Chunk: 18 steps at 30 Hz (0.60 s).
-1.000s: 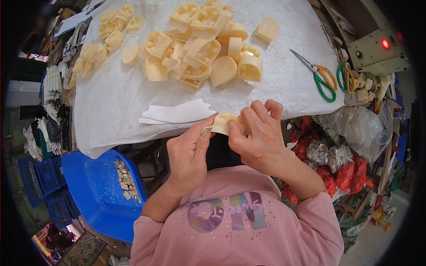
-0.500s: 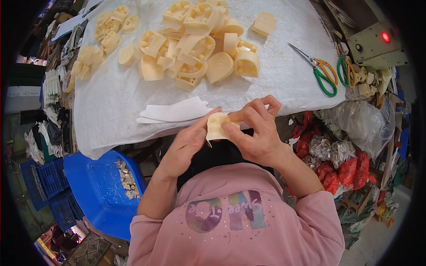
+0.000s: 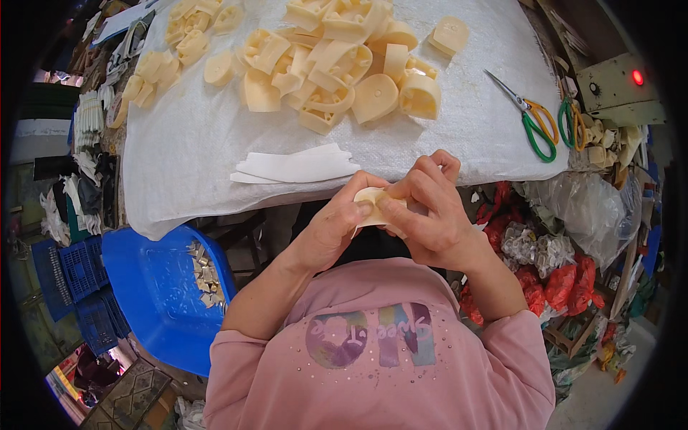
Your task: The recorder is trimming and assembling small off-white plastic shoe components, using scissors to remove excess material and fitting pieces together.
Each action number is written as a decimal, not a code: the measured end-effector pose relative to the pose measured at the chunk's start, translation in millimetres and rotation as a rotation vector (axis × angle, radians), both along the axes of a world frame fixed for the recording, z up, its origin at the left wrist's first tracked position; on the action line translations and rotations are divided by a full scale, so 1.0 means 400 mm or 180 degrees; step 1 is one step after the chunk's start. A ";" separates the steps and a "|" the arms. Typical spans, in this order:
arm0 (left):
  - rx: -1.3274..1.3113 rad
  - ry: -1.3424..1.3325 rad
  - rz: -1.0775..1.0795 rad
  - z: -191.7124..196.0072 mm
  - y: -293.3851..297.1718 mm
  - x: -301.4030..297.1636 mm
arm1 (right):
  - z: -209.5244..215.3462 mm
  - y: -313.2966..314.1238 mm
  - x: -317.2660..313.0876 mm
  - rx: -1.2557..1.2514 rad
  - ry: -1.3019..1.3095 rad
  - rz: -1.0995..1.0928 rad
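My left hand [image 3: 328, 228] and my right hand [image 3: 434, 215] are both closed on a cream plastic shoe heel [image 3: 374, 196], held just off the front edge of the table. Both thumbs press on its face, and a thin pale edge shows along its lower side. Fingers hide much of the piece. White curved strips [image 3: 297, 165] lie overlapped on the table just beyond my left hand. Behind them is a pile of similar cream heels [image 3: 376, 97], some showing hollow ribbed insides.
A white woven sheet [image 3: 193, 150] covers the table. Scissors [image 3: 530, 118] with green and orange handles lie at the right, with another pair [image 3: 568, 122] beside them. A blue tub [image 3: 154, 301] holding metal pieces stands at lower left. Red bags [image 3: 562, 283] sit on the right.
The heel has tilted and turned in my hands. My left hand has shifted right, its thumb now on the heel's face. The view has moved slightly, shifting the table.
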<state>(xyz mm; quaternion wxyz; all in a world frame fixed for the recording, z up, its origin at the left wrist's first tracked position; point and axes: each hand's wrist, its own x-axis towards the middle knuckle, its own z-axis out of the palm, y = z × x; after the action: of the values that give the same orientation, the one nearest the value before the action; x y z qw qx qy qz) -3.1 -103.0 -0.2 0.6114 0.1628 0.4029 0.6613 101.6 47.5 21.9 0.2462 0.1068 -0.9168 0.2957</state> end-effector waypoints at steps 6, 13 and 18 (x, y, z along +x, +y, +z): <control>0.0321 0.1500 0.1653 -0.010 -0.024 0.016 | -0.005 0.005 -0.005 -0.0020 0.0002 -0.0137; 0.0483 0.2678 0.2178 -0.018 -0.039 0.036 | -0.003 0.000 0.001 -0.0182 -0.0108 -0.0220; 0.0401 0.3032 0.2188 -0.012 -0.029 0.030 | -0.002 0.002 0.004 -0.0350 -0.0265 -0.0082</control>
<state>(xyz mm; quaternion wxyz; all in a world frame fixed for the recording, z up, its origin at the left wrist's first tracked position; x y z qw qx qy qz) 8.8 -114.4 -5.0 0.1029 0.3379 0.6227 0.6982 103.3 48.2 21.0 0.2171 0.0689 -0.9100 0.3465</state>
